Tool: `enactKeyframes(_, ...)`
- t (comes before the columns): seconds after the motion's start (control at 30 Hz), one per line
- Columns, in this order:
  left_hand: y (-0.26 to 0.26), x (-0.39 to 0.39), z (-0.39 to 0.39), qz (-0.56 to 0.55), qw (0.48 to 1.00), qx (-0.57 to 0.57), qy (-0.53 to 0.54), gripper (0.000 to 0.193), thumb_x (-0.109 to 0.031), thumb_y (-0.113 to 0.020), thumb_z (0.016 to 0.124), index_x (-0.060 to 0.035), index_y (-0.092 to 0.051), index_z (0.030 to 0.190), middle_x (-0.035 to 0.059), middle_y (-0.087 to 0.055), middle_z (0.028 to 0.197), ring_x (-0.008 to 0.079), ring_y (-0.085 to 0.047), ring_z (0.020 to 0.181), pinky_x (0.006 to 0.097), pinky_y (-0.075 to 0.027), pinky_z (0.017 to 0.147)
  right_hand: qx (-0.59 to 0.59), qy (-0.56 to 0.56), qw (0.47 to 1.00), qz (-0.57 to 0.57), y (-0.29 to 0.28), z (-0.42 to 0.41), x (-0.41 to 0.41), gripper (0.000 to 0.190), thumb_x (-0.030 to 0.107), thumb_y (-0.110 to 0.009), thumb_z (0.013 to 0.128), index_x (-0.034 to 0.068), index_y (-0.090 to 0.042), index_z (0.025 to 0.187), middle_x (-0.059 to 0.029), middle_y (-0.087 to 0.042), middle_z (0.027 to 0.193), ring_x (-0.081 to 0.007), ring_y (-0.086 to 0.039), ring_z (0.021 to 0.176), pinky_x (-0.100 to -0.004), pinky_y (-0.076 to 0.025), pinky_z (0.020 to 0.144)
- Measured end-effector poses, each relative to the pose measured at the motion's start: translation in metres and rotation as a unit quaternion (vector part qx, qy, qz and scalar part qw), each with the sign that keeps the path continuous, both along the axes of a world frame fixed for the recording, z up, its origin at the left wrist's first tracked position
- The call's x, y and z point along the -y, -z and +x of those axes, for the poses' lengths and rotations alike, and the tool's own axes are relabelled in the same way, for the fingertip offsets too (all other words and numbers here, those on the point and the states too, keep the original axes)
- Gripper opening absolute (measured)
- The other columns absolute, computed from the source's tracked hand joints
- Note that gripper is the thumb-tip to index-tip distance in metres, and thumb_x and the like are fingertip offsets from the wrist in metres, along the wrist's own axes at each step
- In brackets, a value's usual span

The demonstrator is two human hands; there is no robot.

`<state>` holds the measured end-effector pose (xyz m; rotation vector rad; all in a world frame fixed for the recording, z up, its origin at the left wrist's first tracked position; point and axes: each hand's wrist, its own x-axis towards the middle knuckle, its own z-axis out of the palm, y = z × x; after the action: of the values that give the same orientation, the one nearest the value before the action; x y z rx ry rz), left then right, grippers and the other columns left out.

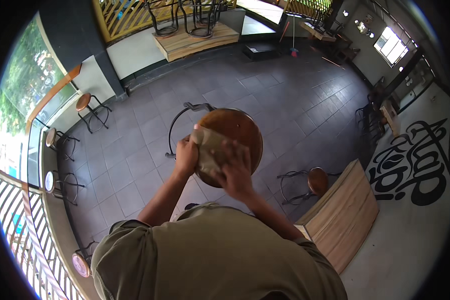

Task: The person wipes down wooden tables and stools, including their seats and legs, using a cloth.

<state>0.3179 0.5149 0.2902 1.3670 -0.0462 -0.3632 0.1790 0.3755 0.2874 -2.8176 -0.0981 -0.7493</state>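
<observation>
A round wooden stool seat (pixel 243 127) is right before me, brown and glossy. Its dark metal leg frame (pixel 171 129) sticks out on the left, so the stool looks tilted. My left hand (pixel 187 155) grips the seat's left edge, the thumb pointing up along the rim. Across the seat's lower left half lies a khaki cloth or sheet (pixel 210 148); its material is not clear. My right hand (pixel 235 168) presses on this sheet with fingers spread, blurred by motion. The seat's underside is hidden.
More stools, one of them a brown-topped stool (pixel 84 102), line the window wall at left. Another stool (pixel 318 181) stands by a wooden counter (pixel 345 213) at right. Upturned stools (pixel 198 30) rest on a wooden table (pixel 198 43) ahead. A broom (pixel 293 50) is farther back.
</observation>
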Motion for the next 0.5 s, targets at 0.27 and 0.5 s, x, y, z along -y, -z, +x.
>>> enactKeyframes(0.27, -0.009, -0.016, 0.007, 0.075, 0.996, -0.005, -0.038, 0.069, -0.06, -0.053, 0.096, 0.0068, -0.069, 0.087, 0.0054, -0.063, 0.076, 0.0115, -0.054, 0.072, 0.0301, -0.048, 0.064, 0.111, 0.066, 0.939, 0.32, 0.052, -0.024, 0.025, 0.069, 0.042, -0.056, 0.099, 0.002, -0.034, 0.151, -0.0226, -0.029, 0.156, -0.0453, -0.029, 0.141, -0.0505, -0.023, 0.115)
enactKeyframes(0.5, 0.013, -0.037, -0.032, 0.223, 0.967, 0.055, 0.113, 0.073, -0.068, -0.053, 0.091, 0.0019, -0.071, 0.098, 0.014, -0.069, 0.078, 0.0153, -0.061, 0.075, 0.0364, -0.051, 0.072, -0.064, 0.007, 0.879, 0.473, 0.096, -0.091, 0.065, 0.071, 0.046, -0.047, 0.103, -0.001, -0.026, 0.151, -0.0202, -0.04, 0.147, -0.0336, -0.043, 0.134, -0.0437, -0.036, 0.11)
